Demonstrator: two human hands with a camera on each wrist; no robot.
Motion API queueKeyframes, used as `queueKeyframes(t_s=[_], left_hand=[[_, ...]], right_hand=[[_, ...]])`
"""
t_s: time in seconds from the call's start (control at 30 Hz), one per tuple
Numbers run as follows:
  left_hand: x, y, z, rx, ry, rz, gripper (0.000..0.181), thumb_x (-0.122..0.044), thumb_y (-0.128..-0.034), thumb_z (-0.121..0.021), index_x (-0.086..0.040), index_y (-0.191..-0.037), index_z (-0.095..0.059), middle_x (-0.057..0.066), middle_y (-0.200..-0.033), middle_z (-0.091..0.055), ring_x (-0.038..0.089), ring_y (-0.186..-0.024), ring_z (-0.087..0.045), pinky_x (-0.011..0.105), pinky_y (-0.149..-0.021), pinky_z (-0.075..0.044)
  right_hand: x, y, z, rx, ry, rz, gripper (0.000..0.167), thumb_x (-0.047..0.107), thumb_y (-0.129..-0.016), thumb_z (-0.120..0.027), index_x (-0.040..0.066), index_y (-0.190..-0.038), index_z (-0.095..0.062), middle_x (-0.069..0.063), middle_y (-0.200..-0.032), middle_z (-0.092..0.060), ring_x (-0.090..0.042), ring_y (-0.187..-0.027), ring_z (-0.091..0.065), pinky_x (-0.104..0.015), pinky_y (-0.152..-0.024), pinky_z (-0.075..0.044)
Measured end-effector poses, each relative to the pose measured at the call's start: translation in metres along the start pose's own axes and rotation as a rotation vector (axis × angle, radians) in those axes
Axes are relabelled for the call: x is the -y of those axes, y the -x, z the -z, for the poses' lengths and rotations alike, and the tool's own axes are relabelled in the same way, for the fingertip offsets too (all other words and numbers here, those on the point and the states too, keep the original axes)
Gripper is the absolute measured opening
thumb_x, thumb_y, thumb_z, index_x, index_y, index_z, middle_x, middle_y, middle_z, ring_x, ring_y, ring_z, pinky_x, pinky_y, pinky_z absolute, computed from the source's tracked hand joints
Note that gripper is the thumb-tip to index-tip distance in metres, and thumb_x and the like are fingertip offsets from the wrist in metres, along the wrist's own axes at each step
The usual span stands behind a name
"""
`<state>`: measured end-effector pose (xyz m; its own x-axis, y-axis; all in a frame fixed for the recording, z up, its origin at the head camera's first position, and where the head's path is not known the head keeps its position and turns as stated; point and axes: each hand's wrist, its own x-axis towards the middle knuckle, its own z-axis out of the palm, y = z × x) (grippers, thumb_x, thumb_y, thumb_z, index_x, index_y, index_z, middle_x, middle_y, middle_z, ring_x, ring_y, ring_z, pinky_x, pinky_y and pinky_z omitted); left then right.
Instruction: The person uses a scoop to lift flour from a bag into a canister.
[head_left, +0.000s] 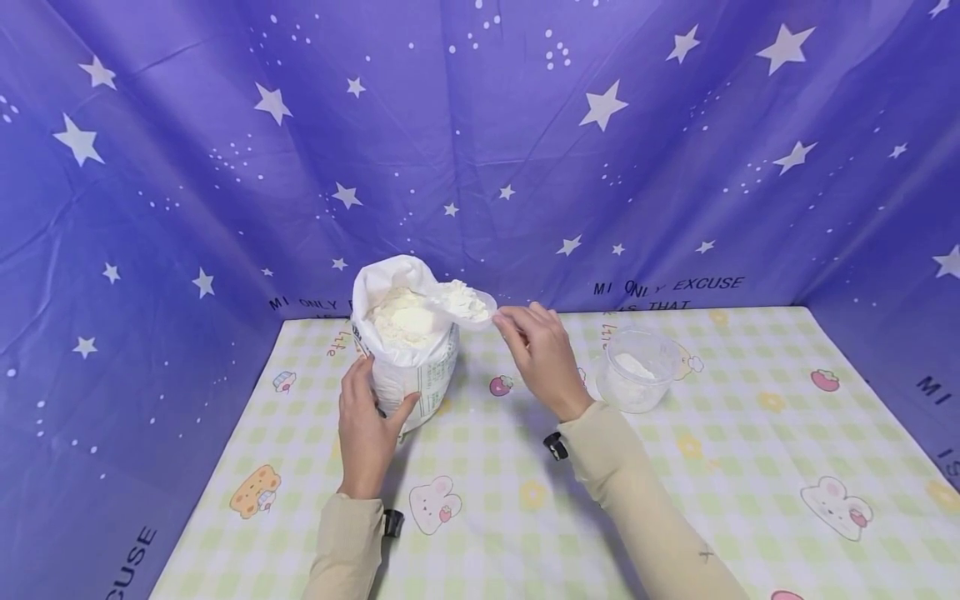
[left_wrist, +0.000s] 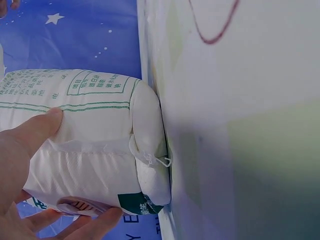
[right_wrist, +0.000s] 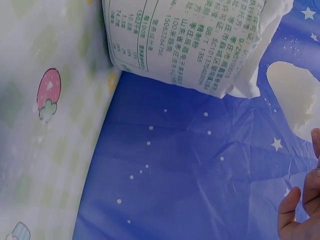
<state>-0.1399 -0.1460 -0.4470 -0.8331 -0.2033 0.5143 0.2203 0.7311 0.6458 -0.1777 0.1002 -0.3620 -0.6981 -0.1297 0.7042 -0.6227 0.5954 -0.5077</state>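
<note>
scoop [head_left: 471, 322], its held end hidden, sits pinched in right grip [head_left: 546, 354]; left grip [head_left: 367, 437] clasps bag [head_left: 429, 377].

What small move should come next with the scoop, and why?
Probably ease the right hand sideways, keeping the scoop level, toward the clear tub. The scoop is heaped with white powder at the bag's open mouth, the left hand steadies the bag, and the tub has visible room above its powder.
</note>
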Motion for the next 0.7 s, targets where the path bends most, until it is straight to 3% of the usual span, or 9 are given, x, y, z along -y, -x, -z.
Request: queueKeyframes(t_s=[0.7], left_hand=[[0.001,0.000,-0.001,0.006,-0.001,0.010,0.084,-0.028,-0.0771,-0.087,-0.005,-0.145,-0.042,0.017,-0.147,-0.042,0.037,-0.134,-0.043,0.052,-0.109,-0.039]], right_hand=[[-0.013,0.012,0.020,-0.052,0.018,0.001,0.018,0.013,-0.098,-0.062,0.000,-0.104,-0.072,-0.001,-0.066,-0.050,-0.014,-0.066,-0.039,-0.027,-0.066,-0.033]])
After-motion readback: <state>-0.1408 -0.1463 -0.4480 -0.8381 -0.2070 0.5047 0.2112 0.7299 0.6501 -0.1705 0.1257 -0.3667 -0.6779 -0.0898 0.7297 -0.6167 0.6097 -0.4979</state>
